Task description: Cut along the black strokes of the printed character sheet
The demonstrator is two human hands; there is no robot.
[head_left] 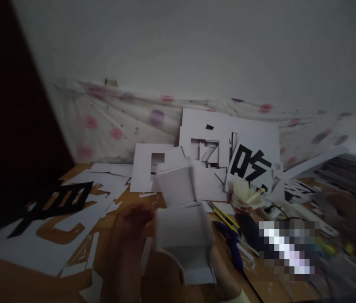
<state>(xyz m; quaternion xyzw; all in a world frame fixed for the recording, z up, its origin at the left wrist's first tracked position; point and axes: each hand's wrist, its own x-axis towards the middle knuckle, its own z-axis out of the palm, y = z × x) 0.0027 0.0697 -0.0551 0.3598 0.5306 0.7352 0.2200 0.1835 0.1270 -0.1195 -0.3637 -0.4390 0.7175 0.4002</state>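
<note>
A white folded-board piece (pixel 180 227), built with flat faces and a curved lower edge, is raised over the wooden table. My right hand (pixel 225 273) grips it from its lower right side, and the piece hides most of the fingers. To its left is my left hand (pixel 132 229), dark and smeared by motion; whether it touches the piece is unclear. Behind stands another white board shape (pixel 176 181). A blue hot glue gun (pixel 233 244) lies right of the held piece, with a yellow utility knife (pixel 225 216) just beyond it.
White sheets with cut-out shapes (pixel 92 214) and a black cut-out character (pixel 64 200) cover the left side. Against the flowered wall covering (pixel 127 118) lean white boards (pixel 256 130) and a printed character sheet (pixel 250 164). A paper cup (pixel 243 198) and clutter are at right.
</note>
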